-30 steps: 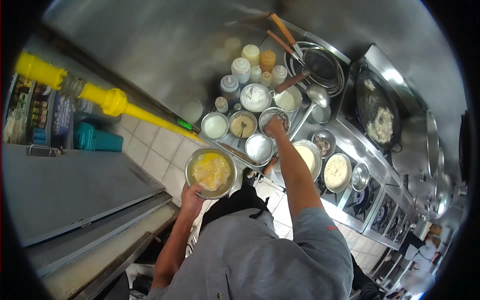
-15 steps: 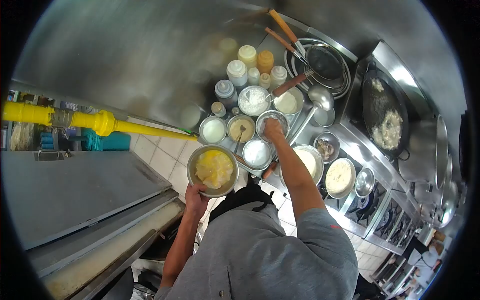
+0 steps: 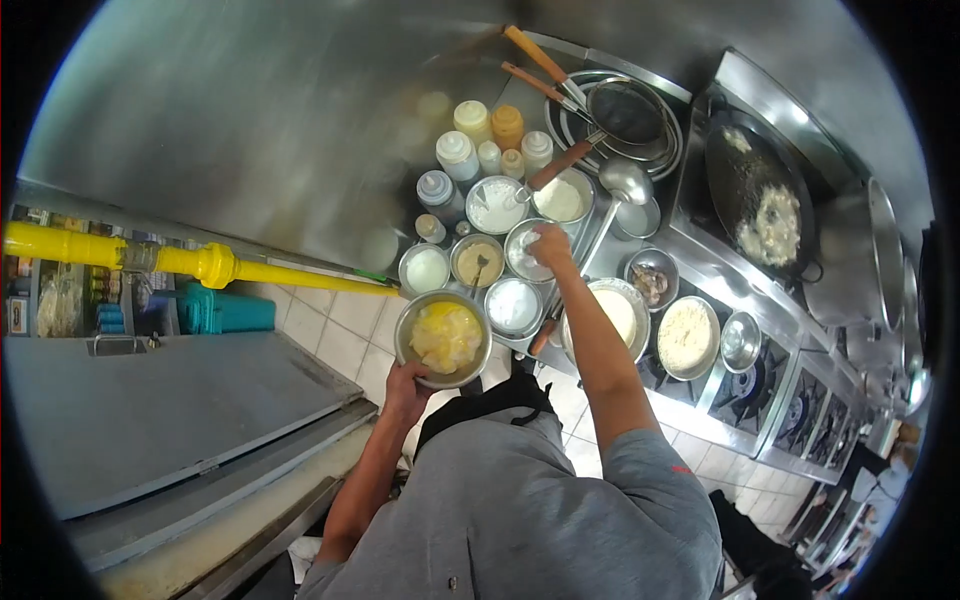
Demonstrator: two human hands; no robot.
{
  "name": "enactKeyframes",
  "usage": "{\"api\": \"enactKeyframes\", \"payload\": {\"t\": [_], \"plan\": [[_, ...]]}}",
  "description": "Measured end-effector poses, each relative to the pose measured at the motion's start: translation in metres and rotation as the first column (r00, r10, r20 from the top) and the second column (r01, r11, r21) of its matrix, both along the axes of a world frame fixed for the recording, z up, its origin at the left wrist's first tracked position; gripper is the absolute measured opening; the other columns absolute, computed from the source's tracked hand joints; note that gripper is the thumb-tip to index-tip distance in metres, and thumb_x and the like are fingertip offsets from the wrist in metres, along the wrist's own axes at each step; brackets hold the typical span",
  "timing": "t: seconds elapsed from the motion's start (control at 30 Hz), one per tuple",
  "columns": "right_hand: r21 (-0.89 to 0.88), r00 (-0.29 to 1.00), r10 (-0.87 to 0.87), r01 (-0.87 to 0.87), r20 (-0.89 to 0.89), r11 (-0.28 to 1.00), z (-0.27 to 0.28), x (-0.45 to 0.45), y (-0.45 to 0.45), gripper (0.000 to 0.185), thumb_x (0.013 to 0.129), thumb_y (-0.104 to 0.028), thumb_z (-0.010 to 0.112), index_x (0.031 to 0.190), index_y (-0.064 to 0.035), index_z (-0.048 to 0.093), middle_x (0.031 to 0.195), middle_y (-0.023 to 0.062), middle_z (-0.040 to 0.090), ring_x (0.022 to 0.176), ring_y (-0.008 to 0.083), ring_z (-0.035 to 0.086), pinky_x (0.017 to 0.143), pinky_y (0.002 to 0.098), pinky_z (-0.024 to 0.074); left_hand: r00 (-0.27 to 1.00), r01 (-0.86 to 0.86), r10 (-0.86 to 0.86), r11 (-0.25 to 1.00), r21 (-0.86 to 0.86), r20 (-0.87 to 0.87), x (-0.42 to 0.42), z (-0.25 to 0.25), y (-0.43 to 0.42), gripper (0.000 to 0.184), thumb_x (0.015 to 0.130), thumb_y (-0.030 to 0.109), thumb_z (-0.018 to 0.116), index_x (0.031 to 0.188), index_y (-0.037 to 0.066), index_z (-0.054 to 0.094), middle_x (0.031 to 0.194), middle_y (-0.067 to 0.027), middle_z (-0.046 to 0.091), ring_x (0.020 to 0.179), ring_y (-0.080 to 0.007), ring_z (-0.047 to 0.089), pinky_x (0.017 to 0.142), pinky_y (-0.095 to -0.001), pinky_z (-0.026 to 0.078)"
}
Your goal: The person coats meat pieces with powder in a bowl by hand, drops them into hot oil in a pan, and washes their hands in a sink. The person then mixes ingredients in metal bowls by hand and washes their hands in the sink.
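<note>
My left hand grips the near rim of a steel bowl, which holds pale pieces with yellow egg. Over a small steel bowl of white powder, my right hand is closed, its fingertips at the powder; whether it pinches any is too small to tell. Around that bowl stand a bowl of white powder, a tan powder bowl with a spoon, a white powder bowl and another pale one.
Squeeze bottles stand behind the bowls. A ladle and strainers lie at the back. On the right, food sits in a black wok, near a large pot and burners. A yellow pipe crosses the left.
My right hand has risen slightly from deep in the small bowl, baring more white powder. My left hand still holds the egg bowl. The camera view has shifted.
</note>
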State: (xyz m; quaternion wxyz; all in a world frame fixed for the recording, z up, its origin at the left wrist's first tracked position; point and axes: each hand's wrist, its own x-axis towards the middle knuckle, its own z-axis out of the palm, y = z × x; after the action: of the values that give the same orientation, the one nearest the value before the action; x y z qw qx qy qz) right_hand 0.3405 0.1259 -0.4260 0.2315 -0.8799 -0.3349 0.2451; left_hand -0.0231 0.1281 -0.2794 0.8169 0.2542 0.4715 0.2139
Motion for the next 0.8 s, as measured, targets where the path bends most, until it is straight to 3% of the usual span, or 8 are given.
{"api": "enactKeyframes", "payload": {"t": [0.07,0.13,0.2,0.33,0.4,0.5,0.67,0.8], "plan": [[0.044,0.994,-0.029,0.025,0.108,0.999,0.028,-0.004,-0.012,0.044,0.071,-0.013,0.072,0.115,-0.0096,0.069,0.111,0.0193,0.067,0.103,0.0308,0.066,0.091,0.0373,0.0518,0.994,0.105,-0.104,0.994,0.033,-0.024,0.003,-0.015,0.009,0.060,0.076,0.001,0.046,0.136,0.000,0.037,0.126,-0.0178,0.052,0.111,-0.0342,0.060,0.088,-0.0510,0.056],[0.148,0.987,-0.121,0.137,-0.110,0.979,0.080,-0.004,-0.032,0.049,0.067,-0.019,0.078,0.114,-0.0080,0.069,0.110,0.0199,0.068,0.101,0.0298,0.066,0.090,0.0376,0.0516,0.973,0.224,-0.226,0.973,0.051,0.045,0.012,-0.025,0.017,0.060,0.077,0.003,0.048,0.136,-0.002,0.037,0.128,-0.0198,0.053,0.115,-0.0356,0.058,0.093,-0.0528,0.052],[0.222,0.989,-0.141,0.147,-0.041,0.964,0.107,-0.008,-0.056,0.053,0.065,-0.021,0.081,0.113,-0.0042,0.069,0.108,0.0202,0.068,0.097,0.0300,0.068,0.086,0.0375,0.0523,0.945,0.323,-0.326,0.944,0.070,0.033,0.030,-0.012,0.017,0.060,0.077,0.003,0.048,0.136,-0.001,0.036,0.128,-0.0192,0.053,0.114,-0.0350,0.059,0.093,-0.0522,0.053],[0.307,0.969,-0.203,0.238,-0.143,0.921,0.207,-0.072,-0.110,0.049,0.066,-0.020,0.080,0.108,0.0013,0.068,0.101,0.0216,0.070,0.097,0.0312,0.067,0.086,0.0378,0.0517,0.814,0.557,-0.568,0.822,0.115,0.118,0.053,-0.019,0.013,0.057,0.079,0.004,0.048,0.135,0.001,0.037,0.129,-0.0177,0.052,0.110,-0.0334,0.060,0.090,-0.0516,0.053],[0.400,0.965,-0.240,0.182,0.101,0.898,0.203,-0.110,-0.130,0.043,0.068,-0.017,0.077,0.107,0.0003,0.069,0.099,0.0223,0.070,0.096,0.0333,0.067,0.086,0.0393,0.0521,0.748,0.641,-0.652,0.758,0.121,0.120,0.065,-0.007,0.001,0.053,0.080,0.005,0.046,0.132,0.001,0.039,0.126,-0.0174,0.053,0.110,-0.0326,0.060,0.088,-0.0517,0.054],[0.218,0.950,-0.280,0.246,0.138,0.944,0.228,-0.173,-0.159,0.033,0.073,-0.006,0.061,0.104,-0.0013,0.071,0.098,0.0263,0.067,0.095,0.0401,0.065,0.089,0.0431,0.0512,0.642,0.745,-0.757,0.653,0.138,0.118,0.066,0.007,-0.025,0.046,0.080,0.005,0.045,0.125,-0.003,0.041,0.115,-0.0205,0.057,0.097,-0.0325,0.065,0.080,-0.0478,0.059],[0.271,0.825,-0.518,0.458,0.225,0.847,0.234,-0.252,-0.224,0.032,0.074,-0.002,0.054,0.101,0.0016,0.070,0.096,0.0289,0.066,0.092,0.0412,0.066,0.085,0.0459,0.0521,0.460,0.858,-0.866,0.491,0.151,0.197,0.042,-0.004,-0.071,0.036,0.081,0.006,0.045,0.115,-0.008,0.046,0.111,-0.0213,0.059,0.091,-0.0328,0.067,0.079,-0.0456,0.060],[0.080,0.746,-0.650,0.646,0.146,0.759,0.248,-0.306,-0.283,0.034,0.073,-0.001,0.054,0.104,0.0021,0.069,0.097,0.0292,0.066,0.094,0.0412,0.065,0.085,0.0457,0.0512,0.323,0.933,-0.924,0.347,0.094,0.206,0.016,0.007,-0.121,0.044,0.081,0.004,0.044,0.123,-0.009,0.043,0.113,-0.0213,0.059,0.095,-0.0331,0.067,0.083,-0.0469,0.060]]}}
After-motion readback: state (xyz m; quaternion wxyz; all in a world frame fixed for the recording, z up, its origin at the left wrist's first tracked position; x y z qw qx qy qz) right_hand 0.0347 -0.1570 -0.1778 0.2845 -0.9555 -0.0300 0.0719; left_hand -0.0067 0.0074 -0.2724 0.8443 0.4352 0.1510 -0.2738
